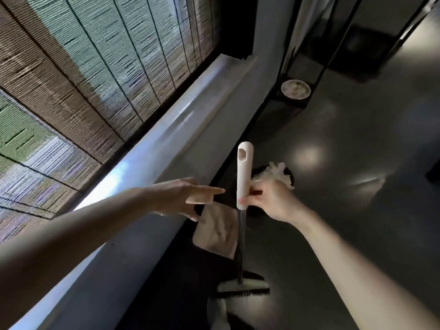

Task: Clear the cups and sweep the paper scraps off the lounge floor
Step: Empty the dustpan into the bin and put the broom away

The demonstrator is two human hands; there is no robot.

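One broom (241, 244) stands upright, its white handle (245, 175) pinched in the right hand (273, 201), paper scraps (279, 171) just behind. Left hand (181, 198) hovers beside it, fingers straight.

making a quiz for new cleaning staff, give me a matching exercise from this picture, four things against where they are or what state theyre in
Things:
1. white plastic broom handle
2. round pale dish
3. dark-bristled broom head
4. left hand

Places or states:
A. down on the dark floor
B. open, fingers straight
C. pinched by the right hand
D. on a low dark shelf, far off

Pairs: 1-C, 2-D, 3-A, 4-B
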